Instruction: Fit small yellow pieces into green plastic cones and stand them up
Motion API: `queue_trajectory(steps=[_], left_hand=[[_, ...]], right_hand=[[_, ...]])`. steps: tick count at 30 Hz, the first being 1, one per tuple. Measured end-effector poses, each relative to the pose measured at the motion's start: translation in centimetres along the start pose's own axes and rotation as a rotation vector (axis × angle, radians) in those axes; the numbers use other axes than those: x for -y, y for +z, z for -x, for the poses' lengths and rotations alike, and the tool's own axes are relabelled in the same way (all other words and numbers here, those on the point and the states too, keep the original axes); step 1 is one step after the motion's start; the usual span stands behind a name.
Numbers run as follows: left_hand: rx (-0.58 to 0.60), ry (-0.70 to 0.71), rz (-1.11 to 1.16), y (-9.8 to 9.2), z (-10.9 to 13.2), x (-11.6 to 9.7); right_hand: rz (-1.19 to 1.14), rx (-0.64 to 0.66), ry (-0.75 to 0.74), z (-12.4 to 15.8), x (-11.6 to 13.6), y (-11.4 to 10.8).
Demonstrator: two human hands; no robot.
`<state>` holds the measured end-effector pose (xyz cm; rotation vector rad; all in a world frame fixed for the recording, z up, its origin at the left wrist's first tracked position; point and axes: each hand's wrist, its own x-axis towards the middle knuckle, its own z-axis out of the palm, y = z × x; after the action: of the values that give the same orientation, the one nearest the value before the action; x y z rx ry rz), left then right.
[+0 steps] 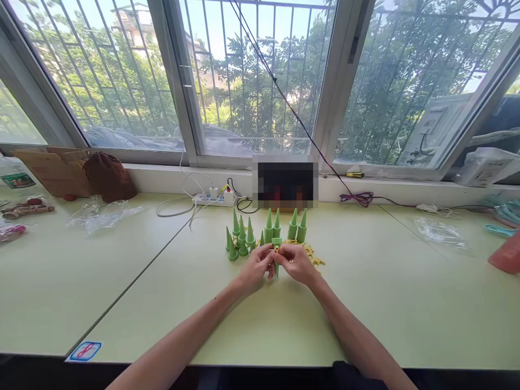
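Close in front of me, a green plastic cone piece [277, 241] is held point down between both hands. My left hand [259, 262] is closed around its left side. My right hand [298, 262] pinches from the right, its thumb at a small yellow piece [277, 248] that sits against the green one. The fingers hide most of the cone. Just behind and left of my hands stands a group of green cones [242, 238], points up. Two more green cones [297, 227] stand behind my right hand. Loose yellow pieces [312, 254] lie scattered beside that hand.
A white power strip [215, 198] with cables lies along the wall. Left are a cardboard box [52, 170], a brown drawstring bag [109, 176] and plastic wrap [101, 211]. Right are coiled wires [357, 199], clear plastic [439, 230] and a red object [506, 253]. A blurred-out block covers the back middle.
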<state>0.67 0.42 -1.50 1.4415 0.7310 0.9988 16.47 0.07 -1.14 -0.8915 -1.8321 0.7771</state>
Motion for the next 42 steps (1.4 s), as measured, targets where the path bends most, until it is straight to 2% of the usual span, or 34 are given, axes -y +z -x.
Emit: queue_trajectory(steps=[17,31,42], left_hand=[[-0.008,0.008,0.03,0.35,-0.22,-0.22],[0.026,-0.008,0.024,0.19,-0.25,-0.56],[-0.001,-0.002,-0.042,0.23,-0.21,-0.48]], right_hand=[[0.026,-0.031,0.021,0.0,0.03,-0.05],[0.111,-0.296,0.011,-0.38,-0.06,-0.18],[0.079,-0.205,0.006,-0.19,0.21,-0.02]])
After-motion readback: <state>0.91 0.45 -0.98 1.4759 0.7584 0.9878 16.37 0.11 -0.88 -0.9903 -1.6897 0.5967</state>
